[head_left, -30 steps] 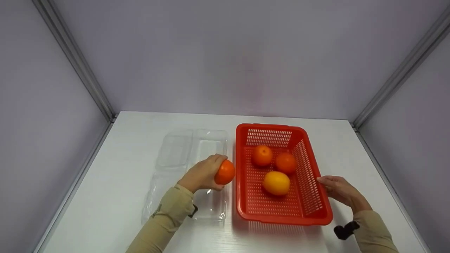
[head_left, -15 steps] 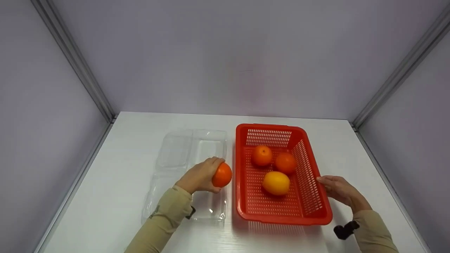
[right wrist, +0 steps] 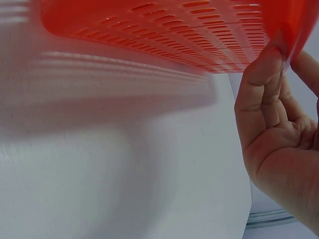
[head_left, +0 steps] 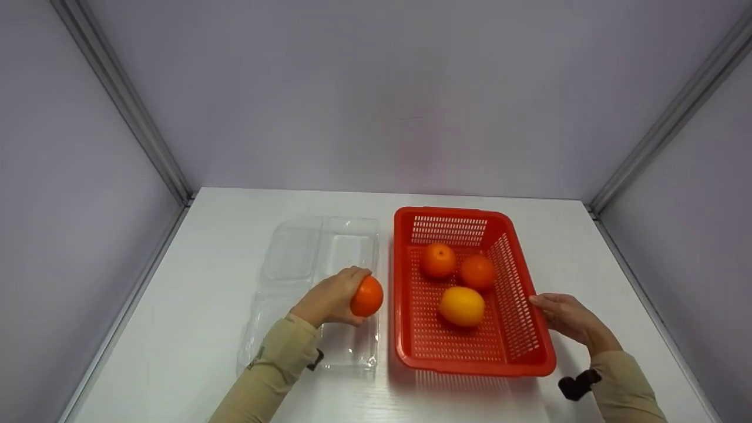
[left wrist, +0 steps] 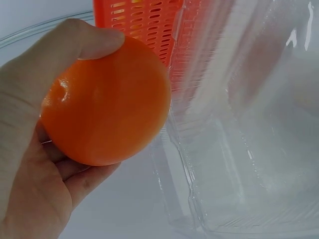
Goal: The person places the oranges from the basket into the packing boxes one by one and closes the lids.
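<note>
My left hand [head_left: 335, 298] grips an orange [head_left: 368, 296] above the clear plastic clamshell box [head_left: 349, 251], which lies opened out on the table. In the left wrist view, the thumb is over the orange [left wrist: 112, 102] and the fingers curl beneath it. My right hand [head_left: 571, 317] pinches the right rim of a red plastic basket [head_left: 405, 352]. The right wrist view shows fingers [right wrist: 259, 82] under that rim. In the basket lie two deep-orange fruits, one at the back [head_left: 438, 260] and one to its right [head_left: 477, 273], and a yellower fruit [head_left: 462, 306] in front.
The white table [head_left: 164, 329] is bounded by a pale back wall [head_left: 376, 106] and side panels with metal corner posts. The basket stands just right of the clear box, with a narrow gap between them.
My left hand has moved slightly left and toward me with the orange, away from the basket and farther over the clear box. My right hand and the basket have stayed put.
</note>
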